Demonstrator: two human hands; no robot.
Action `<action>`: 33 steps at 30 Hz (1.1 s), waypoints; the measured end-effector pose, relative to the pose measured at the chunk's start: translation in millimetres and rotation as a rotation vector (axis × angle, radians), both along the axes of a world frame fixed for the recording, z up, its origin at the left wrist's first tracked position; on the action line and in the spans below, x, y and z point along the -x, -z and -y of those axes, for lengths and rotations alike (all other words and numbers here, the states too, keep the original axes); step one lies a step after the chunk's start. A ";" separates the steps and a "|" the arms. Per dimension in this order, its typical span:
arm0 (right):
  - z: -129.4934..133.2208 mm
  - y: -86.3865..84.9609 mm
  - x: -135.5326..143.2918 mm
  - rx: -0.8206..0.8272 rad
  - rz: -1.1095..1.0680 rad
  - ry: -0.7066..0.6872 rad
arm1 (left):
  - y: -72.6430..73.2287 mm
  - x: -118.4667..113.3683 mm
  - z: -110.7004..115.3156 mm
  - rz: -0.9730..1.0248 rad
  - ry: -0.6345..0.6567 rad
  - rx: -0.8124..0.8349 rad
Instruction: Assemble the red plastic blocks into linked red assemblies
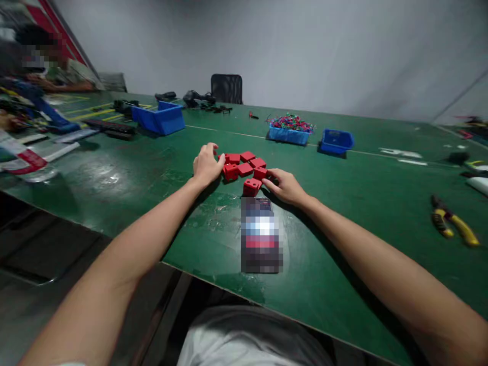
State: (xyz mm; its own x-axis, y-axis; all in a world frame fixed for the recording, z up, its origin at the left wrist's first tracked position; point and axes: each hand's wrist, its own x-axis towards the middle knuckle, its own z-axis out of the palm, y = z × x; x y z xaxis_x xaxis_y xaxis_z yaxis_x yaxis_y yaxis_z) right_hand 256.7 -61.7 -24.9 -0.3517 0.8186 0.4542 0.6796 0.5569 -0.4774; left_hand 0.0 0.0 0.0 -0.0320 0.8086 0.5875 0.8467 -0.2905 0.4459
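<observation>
At far left we have a bottle point(28, 161) near the edge of the green table point(354, 198), then a large blue bin point(163, 122) farther back. Our left hand point(208, 163) rests beside the left end of the red blocks point(246, 169), thumb and fingers curved and parted, gripping none that we can see. The blocks lie on the table between our hands in a loose cluster, mostly flat, with one block point(251, 187) nearest us and just beyond a phone point(261, 236). Our right hand point(284, 185) meets the cluster's right side, thumb and forefinger at a block point(260, 173); whether they pinch it, we cannot tell. Behind and rightward are a basket point(288, 135) of coloured wires and a small blue bin point(336, 141); pliers point(452, 221) lie well apart at right.

We judge the step in hand to be handling the blocks from both ends; the next move calls for a sure fingertip hold without scattering the neighbours.
</observation>
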 end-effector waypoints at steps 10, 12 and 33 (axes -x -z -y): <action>1.6 -1.0 1.6 -0.050 0.032 0.050 | -5.8 -27.6 27.5 -0.281 0.696 -0.185; 3.6 -1.3 2.6 -0.083 0.019 0.069 | -5.2 -31.4 30.9 -0.323 0.746 -0.151; 5.4 -0.2 4.4 -0.531 -0.118 0.063 | -2.4 -36.6 37.0 -0.385 0.690 0.066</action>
